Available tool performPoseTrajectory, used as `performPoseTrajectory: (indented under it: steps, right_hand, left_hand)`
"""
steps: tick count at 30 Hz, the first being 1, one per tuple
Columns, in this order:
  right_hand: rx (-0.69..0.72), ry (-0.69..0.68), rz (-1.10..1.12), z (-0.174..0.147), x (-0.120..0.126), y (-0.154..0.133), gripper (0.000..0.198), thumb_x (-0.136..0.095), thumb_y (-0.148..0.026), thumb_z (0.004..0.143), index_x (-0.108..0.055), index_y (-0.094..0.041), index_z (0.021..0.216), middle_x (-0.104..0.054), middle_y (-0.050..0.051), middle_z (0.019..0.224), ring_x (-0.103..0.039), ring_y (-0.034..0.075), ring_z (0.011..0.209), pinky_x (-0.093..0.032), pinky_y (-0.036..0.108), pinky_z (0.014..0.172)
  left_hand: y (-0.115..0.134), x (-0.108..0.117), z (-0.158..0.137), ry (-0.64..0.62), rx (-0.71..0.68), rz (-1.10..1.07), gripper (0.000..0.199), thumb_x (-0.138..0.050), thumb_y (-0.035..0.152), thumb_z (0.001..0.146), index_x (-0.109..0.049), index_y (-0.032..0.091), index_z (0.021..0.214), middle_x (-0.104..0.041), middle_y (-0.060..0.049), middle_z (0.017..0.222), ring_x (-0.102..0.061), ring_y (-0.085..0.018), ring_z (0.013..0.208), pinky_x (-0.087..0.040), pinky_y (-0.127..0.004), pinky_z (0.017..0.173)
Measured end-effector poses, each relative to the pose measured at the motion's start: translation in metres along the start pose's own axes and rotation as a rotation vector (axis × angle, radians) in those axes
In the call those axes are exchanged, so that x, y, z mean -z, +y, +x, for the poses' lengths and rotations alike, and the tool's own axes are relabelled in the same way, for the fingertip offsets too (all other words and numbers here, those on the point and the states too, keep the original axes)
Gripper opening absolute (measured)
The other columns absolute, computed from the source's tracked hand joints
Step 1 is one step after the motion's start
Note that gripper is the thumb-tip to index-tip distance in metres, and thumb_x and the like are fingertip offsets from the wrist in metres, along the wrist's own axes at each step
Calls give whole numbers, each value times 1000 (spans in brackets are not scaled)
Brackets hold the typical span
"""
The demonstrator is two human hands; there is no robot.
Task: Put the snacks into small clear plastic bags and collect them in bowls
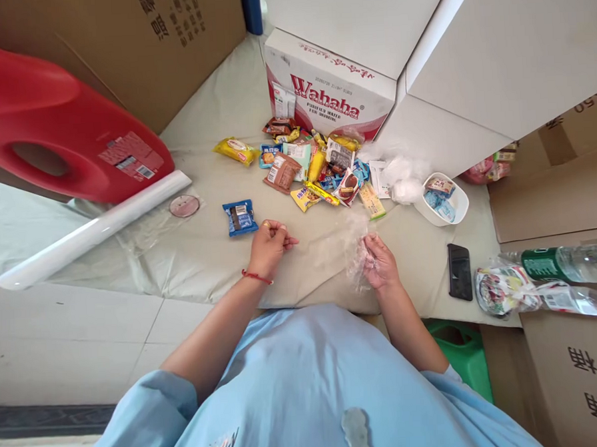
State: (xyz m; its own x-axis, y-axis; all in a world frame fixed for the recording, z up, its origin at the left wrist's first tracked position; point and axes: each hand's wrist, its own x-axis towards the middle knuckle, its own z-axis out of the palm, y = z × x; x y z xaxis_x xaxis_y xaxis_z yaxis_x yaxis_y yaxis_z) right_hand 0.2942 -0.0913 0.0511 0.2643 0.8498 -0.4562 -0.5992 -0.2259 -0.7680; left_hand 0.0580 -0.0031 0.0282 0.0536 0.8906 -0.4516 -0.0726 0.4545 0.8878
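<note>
My right hand [380,262] is closed around a crumpled clear plastic bag [356,254], which spreads out to the left of its fingers. My left hand [272,245], with a red cord at the wrist, is held in a loose pinch over the cloth; whatever may be between its fingertips is too small to make out. Just beyond it lies a blue snack packet [240,218], apart from the fingers. A pile of small wrapped snacks [318,166] is spread beyond both hands, with a brown packet [281,172] and a yellow packet [235,151] toward its left.
A Wahaba-style white and red water carton [331,82] lettered "Wahaha" stands behind the pile. On the right are a white tub [445,212] with packets inside, a phone [460,272] and plastic bottles [571,264]. A red jug [68,122] and white roll [93,231] occupy the left.
</note>
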Motion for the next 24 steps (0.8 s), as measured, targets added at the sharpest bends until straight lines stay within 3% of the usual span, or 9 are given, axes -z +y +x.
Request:
performPoseTrajectory:
  steps: [3, 6, 9, 11, 14, 16, 19, 22, 24]
  right_hand:
    - [49, 19, -72, -5, 3, 12, 41, -90, -38, 67, -55, -23, 83, -56, -8, 73, -44, 5, 52, -36, 16, 45]
    - [180, -3, -324, -13, -4, 27, 32, -79, -45, 80, -55, -23, 85, -52, -7, 69, -44, 8, 54, -39, 20, 51]
    - [350, -42, -717, -18, -12, 34, 25, -65, -46, 91, -57, -23, 87, -51, -6, 66, -45, 11, 57, -37, 23, 55]
    - [401, -67, -866, -18, -14, 34, 24, -61, -46, 93, -59, -22, 89, -54, -5, 69, -47, 12, 60, -38, 24, 57]
    - [333, -10, -788, -14, -11, 31, 27, -62, -49, 90, -59, -22, 93, -57, -4, 72, -48, 12, 58, -39, 24, 55]
    - [246, 70, -624, -10, -5, 26, 31, -66, -52, 85, -57, -23, 93, -56, -5, 72, -45, 11, 53, -37, 23, 49]
    - [154, 159, -395, -5, 11, 20, 39, -74, -54, 75, -53, -24, 88, -54, -7, 70, -38, 8, 48, -29, 21, 43]
    - [114, 219, -340, -7, 29, 17, 42, -75, -56, 74, -51, -23, 85, -53, -7, 69, -37, 7, 48, -25, 20, 41]
    - [82, 221, -443, -11, 40, 16, 40, -69, -59, 79, -50, -23, 82, -52, -6, 67, -40, 8, 47, -26, 21, 41]
  left_hand:
    - [8, -11, -16, -175, 91, 33, 52, -59, 72, 85, -55, 22, 98, -69, -6, 97, -72, -23, 94, -57, -33, 75]
    - [12, -37, -32, -308, 73, 128, 68, -45, 83, 86, -60, 23, 113, -67, -15, 129, -63, -31, 125, -56, -43, 92]
    - [11, -60, -35, -259, -99, 272, 65, -67, 72, 78, -62, 21, 118, -63, -16, 138, -56, -34, 133, -46, -47, 108]
    - [6, -66, -30, -222, -169, 315, 50, -82, 54, 68, -68, 20, 101, -69, -13, 121, -62, -32, 120, -48, -45, 106]
    - [-3, -58, -20, -199, -140, 245, 27, -76, 44, 72, -63, 21, 75, -69, -5, 86, -67, -23, 88, -56, -35, 79]
    - [-8, -45, -13, -178, -89, 198, 26, -66, 46, 80, -59, 21, 77, -66, -2, 76, -66, -18, 74, -52, -27, 61]
    - [-12, -22, -5, -66, -25, 159, 24, -63, 45, 82, -56, 22, 83, -61, 2, 66, -60, -14, 55, -40, -22, 47]
    - [-14, 2, 2, 32, 9, 176, 19, -64, 38, 79, -54, 22, 80, -51, 6, 54, -49, -11, 44, -34, -22, 45]
    - [-15, 15, 4, 33, -23, 239, 17, -65, 35, 78, -56, 22, 82, -52, 6, 56, -48, -12, 47, -38, -24, 49]
